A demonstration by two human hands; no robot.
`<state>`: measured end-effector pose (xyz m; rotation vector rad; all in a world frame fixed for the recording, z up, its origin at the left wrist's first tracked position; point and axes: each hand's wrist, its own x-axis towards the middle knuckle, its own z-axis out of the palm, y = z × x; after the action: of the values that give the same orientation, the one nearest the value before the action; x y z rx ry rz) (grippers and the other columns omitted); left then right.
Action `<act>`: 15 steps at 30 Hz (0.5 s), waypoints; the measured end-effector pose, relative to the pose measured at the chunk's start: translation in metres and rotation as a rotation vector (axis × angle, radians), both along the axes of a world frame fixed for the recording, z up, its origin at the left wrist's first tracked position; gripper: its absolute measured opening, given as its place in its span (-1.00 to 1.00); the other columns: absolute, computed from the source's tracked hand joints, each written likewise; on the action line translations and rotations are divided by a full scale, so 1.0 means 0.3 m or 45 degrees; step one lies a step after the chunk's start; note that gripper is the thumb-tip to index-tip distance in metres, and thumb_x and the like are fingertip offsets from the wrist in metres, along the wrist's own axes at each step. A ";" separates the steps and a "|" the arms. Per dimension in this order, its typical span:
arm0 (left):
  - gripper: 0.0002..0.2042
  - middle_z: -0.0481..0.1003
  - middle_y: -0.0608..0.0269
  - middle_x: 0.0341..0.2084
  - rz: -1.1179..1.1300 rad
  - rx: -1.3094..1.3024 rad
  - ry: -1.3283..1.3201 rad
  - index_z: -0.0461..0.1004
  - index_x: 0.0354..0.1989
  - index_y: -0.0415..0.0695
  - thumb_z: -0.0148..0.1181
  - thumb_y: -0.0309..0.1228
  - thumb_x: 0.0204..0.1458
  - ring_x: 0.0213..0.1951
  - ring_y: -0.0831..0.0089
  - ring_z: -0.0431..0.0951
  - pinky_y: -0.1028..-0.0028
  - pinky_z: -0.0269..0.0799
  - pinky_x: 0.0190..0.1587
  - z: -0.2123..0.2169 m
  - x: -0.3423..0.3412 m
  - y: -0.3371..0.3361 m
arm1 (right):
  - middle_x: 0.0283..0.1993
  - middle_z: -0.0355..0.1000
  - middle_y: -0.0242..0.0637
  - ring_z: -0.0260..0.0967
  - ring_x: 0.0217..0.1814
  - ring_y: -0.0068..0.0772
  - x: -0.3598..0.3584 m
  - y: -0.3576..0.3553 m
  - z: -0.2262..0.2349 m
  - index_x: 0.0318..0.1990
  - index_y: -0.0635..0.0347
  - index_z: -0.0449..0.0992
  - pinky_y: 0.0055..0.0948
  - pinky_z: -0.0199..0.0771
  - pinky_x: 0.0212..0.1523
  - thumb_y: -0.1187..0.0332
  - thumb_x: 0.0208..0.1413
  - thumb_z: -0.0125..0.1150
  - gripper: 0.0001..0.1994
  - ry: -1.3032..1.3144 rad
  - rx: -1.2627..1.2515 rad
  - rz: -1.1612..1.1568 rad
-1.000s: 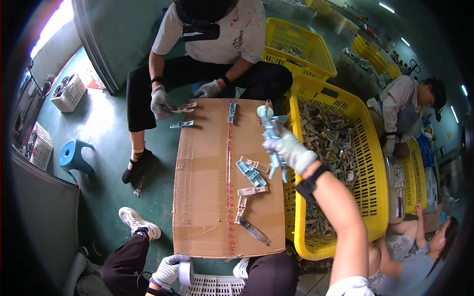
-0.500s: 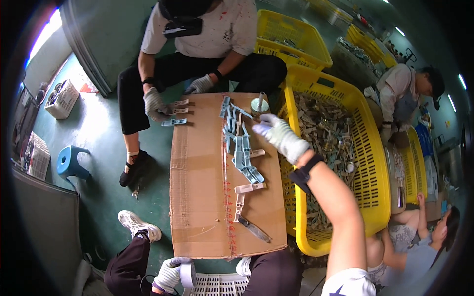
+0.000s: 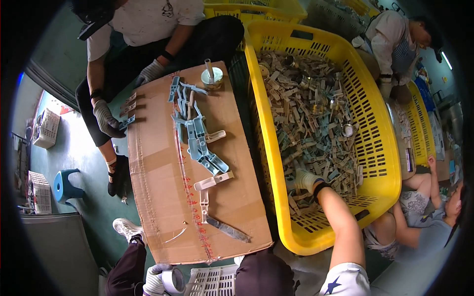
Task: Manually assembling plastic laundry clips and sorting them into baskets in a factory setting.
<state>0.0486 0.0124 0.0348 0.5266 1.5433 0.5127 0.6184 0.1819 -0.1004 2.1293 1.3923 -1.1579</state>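
Note:
My right hand [image 3: 305,180], in a pale striped glove, reaches into a big yellow basket [image 3: 276,167] and touches a heap of small beige and blue plastic clips [image 3: 316,123]. Its fingertips are hidden among the pieces. Low at the left, my gloved left hand [image 3: 155,280] is closed on a pale roll of tape [image 3: 174,281], beside the near edge of a cardboard sheet [image 3: 158,197]. On the cardboard lie several blue clips [image 3: 196,128] in a chain, a beige clip [image 3: 214,181] and a dark flat blade-like strip [image 3: 227,230].
A tin with an upright rod [image 3: 212,76] stands at the cardboard's far corner. Across from me a co-worker's gloved hand [image 3: 107,120] is by clips on the left edge. A blue stool [image 3: 66,186] stands left; a white basket [image 3: 212,280] is below the cardboard.
My right hand has left the blue clips on the cardboard and moved right and nearer, down into the yellow basket. The view has shifted right. My left hand still holds the roll.

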 end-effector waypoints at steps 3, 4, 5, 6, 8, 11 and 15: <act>-0.78 0.56 0.14 -0.30 -0.039 -0.052 -0.003 0.50 -0.16 -0.29 0.15 -0.47 0.03 -0.34 0.42 0.56 0.53 0.52 -0.26 -0.003 0.010 0.017 | 0.51 -0.37 0.04 -0.35 0.53 0.14 -0.065 0.007 -0.017 0.44 0.06 -0.17 0.08 -0.21 0.44 -0.25 -0.28 0.40 0.19 -0.190 0.030 0.109; -0.78 0.56 0.14 -0.30 -0.048 -0.056 0.006 0.50 -0.16 -0.29 0.15 -0.47 0.03 -0.34 0.42 0.56 0.53 0.52 -0.26 -0.006 0.009 0.015 | 0.51 -0.38 0.06 -0.35 0.53 0.13 -0.071 0.013 -0.053 0.44 0.06 -0.16 0.05 -0.17 0.44 -0.26 -0.29 0.39 0.19 -0.220 -0.008 0.173; -0.79 0.55 0.15 -0.30 0.004 -0.069 0.042 0.49 -0.17 -0.30 0.14 -0.47 0.04 -0.35 0.43 0.56 0.53 0.52 -0.26 -0.009 0.006 0.012 | 0.51 -0.38 0.06 -0.35 0.53 0.13 -0.067 -0.003 -0.077 0.44 0.06 -0.16 0.05 -0.17 0.44 -0.26 -0.29 0.39 0.19 -0.212 -0.011 0.165; -0.79 0.55 0.15 -0.30 0.056 -0.081 0.078 0.49 -0.17 -0.31 0.13 -0.47 0.05 -0.35 0.43 0.56 0.54 0.52 -0.27 -0.010 0.005 0.014 | 0.50 -0.32 0.06 -0.29 0.52 0.10 -0.064 -0.029 -0.097 0.44 0.06 -0.17 0.02 -0.12 0.43 -0.25 -0.26 0.37 0.18 -0.081 -0.097 0.375; -0.79 0.55 0.15 -0.31 0.033 -0.086 0.107 0.49 -0.17 -0.30 0.12 -0.47 0.06 -0.35 0.43 0.56 0.53 0.52 -0.27 0.016 0.024 0.017 | 0.45 -0.05 -0.01 -0.08 0.48 0.00 -0.071 -0.042 -0.053 0.43 0.07 -0.05 -0.10 0.00 0.40 -0.18 -0.12 0.29 0.01 0.142 -0.270 0.478; -0.81 0.55 0.14 -0.32 0.082 -0.146 0.093 0.49 -0.17 -0.30 0.10 -0.48 0.09 -0.35 0.42 0.56 0.52 0.53 -0.27 0.034 0.053 0.054 | 0.34 0.19 -0.05 0.18 0.35 -0.04 -0.128 -0.026 -0.087 0.32 0.09 0.22 -0.11 0.18 0.31 0.01 -0.03 0.28 -0.25 -0.289 -0.182 0.525; -0.78 0.55 0.12 -0.29 0.082 -0.046 -0.070 0.47 -0.14 -0.30 0.11 -0.41 0.12 -0.33 0.40 0.57 0.51 0.55 -0.25 -0.044 -0.008 -0.011 | 0.10 0.43 -0.04 0.40 0.14 -0.09 -0.121 -0.036 -0.093 0.07 0.17 0.50 -0.20 0.42 0.12 0.21 -0.08 0.32 -0.50 -0.150 0.082 0.280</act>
<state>0.0463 0.0092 0.0215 0.4325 1.5177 0.5432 0.5820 0.1711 -0.1282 1.9903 1.5811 -0.9017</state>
